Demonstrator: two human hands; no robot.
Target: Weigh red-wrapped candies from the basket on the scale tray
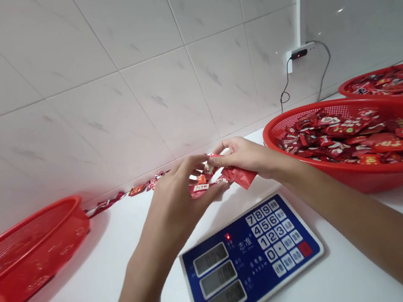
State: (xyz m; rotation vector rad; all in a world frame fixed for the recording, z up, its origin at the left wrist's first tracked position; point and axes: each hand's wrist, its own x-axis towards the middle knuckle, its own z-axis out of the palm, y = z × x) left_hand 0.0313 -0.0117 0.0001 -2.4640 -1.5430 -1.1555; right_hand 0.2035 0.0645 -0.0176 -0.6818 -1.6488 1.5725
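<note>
My left hand (179, 191) is curled around several small wrapped candies (199, 188), red, white and orange, above the far edge of a blue scale (254, 258). Close beside it, my right hand (239, 157) pinches a candy between thumb and fingers, and a red packet (240, 176) lies under its palm side. The fingertips of both hands nearly meet. The scale has a number keypad and three small displays.
At the right, a large red basket (345, 176) holds many red packets, with another red basket (385, 70) behind it. Red baskets (44, 226) stand at the left. Loose wrapped candies (137, 189) lie along the tiled wall, which has a socket with cables.
</note>
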